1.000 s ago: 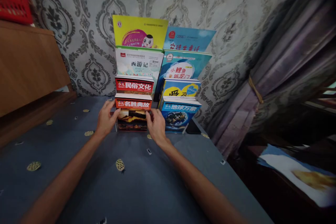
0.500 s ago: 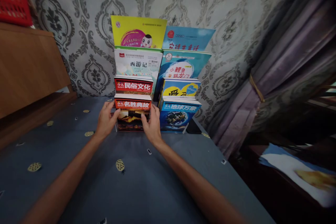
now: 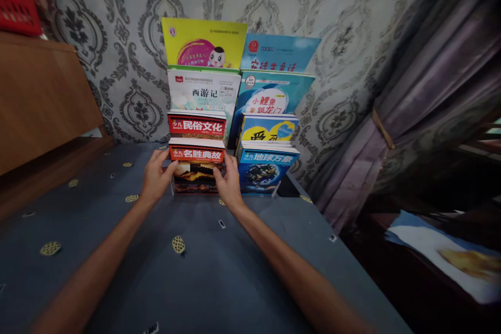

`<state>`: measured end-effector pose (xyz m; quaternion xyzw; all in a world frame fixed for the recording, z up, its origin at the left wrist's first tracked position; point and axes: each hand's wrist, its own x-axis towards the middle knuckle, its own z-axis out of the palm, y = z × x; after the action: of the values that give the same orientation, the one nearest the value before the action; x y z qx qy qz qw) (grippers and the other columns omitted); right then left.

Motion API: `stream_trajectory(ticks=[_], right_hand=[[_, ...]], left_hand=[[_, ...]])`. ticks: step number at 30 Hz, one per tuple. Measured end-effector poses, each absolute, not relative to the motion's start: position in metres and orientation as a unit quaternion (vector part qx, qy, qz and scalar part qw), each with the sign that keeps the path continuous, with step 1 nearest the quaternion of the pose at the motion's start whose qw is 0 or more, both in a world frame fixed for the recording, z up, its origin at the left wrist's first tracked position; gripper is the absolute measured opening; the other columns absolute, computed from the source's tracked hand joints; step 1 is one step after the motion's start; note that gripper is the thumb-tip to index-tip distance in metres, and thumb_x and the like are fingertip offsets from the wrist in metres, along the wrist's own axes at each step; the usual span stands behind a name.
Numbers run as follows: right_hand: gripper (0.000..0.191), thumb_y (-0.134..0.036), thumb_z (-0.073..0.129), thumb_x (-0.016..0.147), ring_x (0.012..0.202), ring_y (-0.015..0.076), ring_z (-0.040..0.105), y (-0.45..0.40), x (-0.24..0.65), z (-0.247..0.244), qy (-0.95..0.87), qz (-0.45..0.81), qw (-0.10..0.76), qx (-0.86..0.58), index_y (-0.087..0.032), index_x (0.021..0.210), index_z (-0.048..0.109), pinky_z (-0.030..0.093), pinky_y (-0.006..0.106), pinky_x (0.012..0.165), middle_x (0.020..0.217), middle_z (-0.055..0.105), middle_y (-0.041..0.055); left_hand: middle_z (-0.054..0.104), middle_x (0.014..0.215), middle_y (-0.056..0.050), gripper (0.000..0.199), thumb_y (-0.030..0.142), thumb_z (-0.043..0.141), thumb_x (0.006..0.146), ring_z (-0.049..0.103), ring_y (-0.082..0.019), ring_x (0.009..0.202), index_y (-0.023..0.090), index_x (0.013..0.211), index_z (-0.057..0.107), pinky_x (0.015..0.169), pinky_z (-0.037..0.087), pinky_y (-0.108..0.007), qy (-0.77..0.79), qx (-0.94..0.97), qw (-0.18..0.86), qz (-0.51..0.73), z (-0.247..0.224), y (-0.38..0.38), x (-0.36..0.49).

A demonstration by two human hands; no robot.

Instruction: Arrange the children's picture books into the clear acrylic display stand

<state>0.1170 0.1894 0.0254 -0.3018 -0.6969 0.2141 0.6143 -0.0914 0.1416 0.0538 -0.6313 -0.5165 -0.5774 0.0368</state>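
My left hand (image 3: 156, 175) is at the left edge of the front book (image 3: 195, 169), thumb on its cover and fingers curled behind the edge. My right hand (image 3: 230, 181) grips the same book's right edge, its thumb on the cover. This book has an orange title band above a dark golden landscape photo and stands upright. Just behind it rises a red-banded book (image 3: 197, 126), then a white book (image 3: 204, 91) and a tall yellow-green book (image 3: 203, 36). To the right of my right hand stands a blue book with an Earth picture (image 3: 264, 172).
Behind the Earth book are a yellow-and-blue book (image 3: 270, 128), a teal book (image 3: 276, 88) and a light-blue book (image 3: 279, 52). A dark flat object (image 3: 288, 188) lies to their right. The patterned blue cloth (image 3: 219, 282) spreads in front; a wooden cabinet (image 3: 43, 99) stands left, a curtain (image 3: 364, 167) right.
The view has shifted slightly. My right thumb has moved a little to the right, toward the edge of the front book. Both hands remain at its sides.
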Motion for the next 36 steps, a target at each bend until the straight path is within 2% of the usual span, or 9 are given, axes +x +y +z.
stream_trajectory(ticks=[9,17,22,25,32,36], right_hand=[[0.056,-0.018,0.051,0.088,0.123,0.0282,0.054,0.187,0.118,0.026,-0.711,0.190,0.596,-0.320,-0.023,0.144,0.052,0.045,0.050,0.109,0.126,0.057,0.0125],[0.058,-0.032,0.057,0.089,0.135,0.0302,0.049,0.192,0.113,0.033,-0.704,0.195,0.609,-0.311,-0.018,0.145,0.049,0.036,0.054,0.117,0.141,0.055,0.0160],[0.057,-0.035,0.060,0.086,0.124,0.0282,0.057,0.198,0.103,0.036,-0.663,0.254,0.628,-0.319,-0.020,0.141,0.052,0.044,0.051,0.111,0.133,0.061,0.0127],[0.055,-0.035,0.061,0.085,0.118,0.0287,0.061,0.197,0.101,0.038,-0.655,0.265,0.633,-0.316,-0.019,0.137,0.056,0.047,0.051,0.107,0.128,0.064,0.0132],[0.056,-0.036,0.063,0.084,0.121,0.0282,0.059,0.198,0.106,0.040,-0.668,0.270,0.619,-0.312,-0.020,0.138,0.056,0.045,0.050,0.109,0.128,0.065,0.0106],[0.057,-0.043,0.065,0.085,0.121,0.0296,0.059,0.194,0.106,0.046,-0.668,0.282,0.613,-0.312,-0.020,0.136,0.058,0.045,0.053,0.108,0.128,0.066,0.0118]], left_hand=[[0.063,0.100,-0.006,0.038,0.040,0.057,0.089,0.060,-0.025,0.098,0.017,0.117,0.069,0.086,0.054,-0.039,-0.532,-0.631,0.029,-0.563,0.051,0.142,-0.092],[0.060,0.100,-0.006,0.045,0.038,0.053,0.090,0.057,-0.024,0.099,0.018,0.130,0.060,0.086,0.052,-0.036,-0.546,-0.649,0.036,-0.528,0.053,0.142,-0.094],[0.056,0.097,-0.006,0.040,0.035,0.054,0.090,0.056,-0.023,0.093,0.018,0.125,0.062,0.080,0.054,-0.035,-0.538,-0.668,0.014,-0.514,0.054,0.145,-0.097],[0.054,0.098,-0.006,0.036,0.031,0.055,0.089,0.057,-0.023,0.094,0.018,0.122,0.063,0.082,0.054,-0.036,-0.535,-0.672,0.005,-0.512,0.053,0.146,-0.097],[0.055,0.098,-0.006,0.037,0.027,0.058,0.087,0.056,-0.025,0.097,0.014,0.121,0.063,0.091,0.052,-0.042,-0.540,-0.667,0.003,-0.513,0.051,0.147,-0.095],[0.055,0.097,-0.004,0.040,0.027,0.060,0.085,0.057,-0.024,0.092,0.016,0.124,0.063,0.086,0.054,-0.039,-0.547,-0.657,-0.008,-0.518,0.050,0.147,-0.096]])
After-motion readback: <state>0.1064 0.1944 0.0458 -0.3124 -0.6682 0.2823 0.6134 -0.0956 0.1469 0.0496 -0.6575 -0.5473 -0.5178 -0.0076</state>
